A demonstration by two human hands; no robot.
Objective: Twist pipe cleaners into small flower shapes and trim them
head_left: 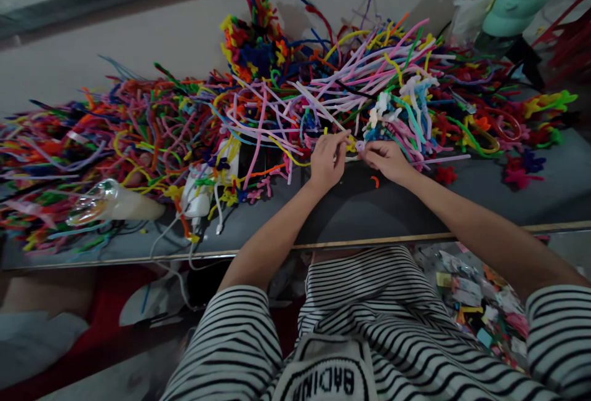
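The bit being worked on is a tiny lilac fuzzy piece (pixel 361 146), sort of a curled lump, too small and dim to make out its exact shape. It's just above the gray table (pixel 378 216), right at the near side of a giant heap of fuzzy stems (pixel 152 105), between the two hands. A thin pale strand (pixel 351 157) runs across the gap there too, though I can't tell if it's joined to the lilac bit. The right hand (pixel 385 159) has thumb and fingertips pinched together on the lilac piece, knuckles up, forearm slanting in from the near right. The left hand (pixel 327 164) is just to the left, wrist cocked, fingers loosely bent and pointing far and right; can't tell if it's gripping anything. Both arms come in over the near edge out of striped sleeves (pixel 231 333). Long pink and lilac stems (pixel 353 77) sprawl on the far side of the hands, with a white-and-blue bunch (pixel 406 108) just beyond the right hand. There's a little orange scrap (pixel 375 182) on the near side of that hand and a red fuzzy flower (pixel 446 174) farther right.
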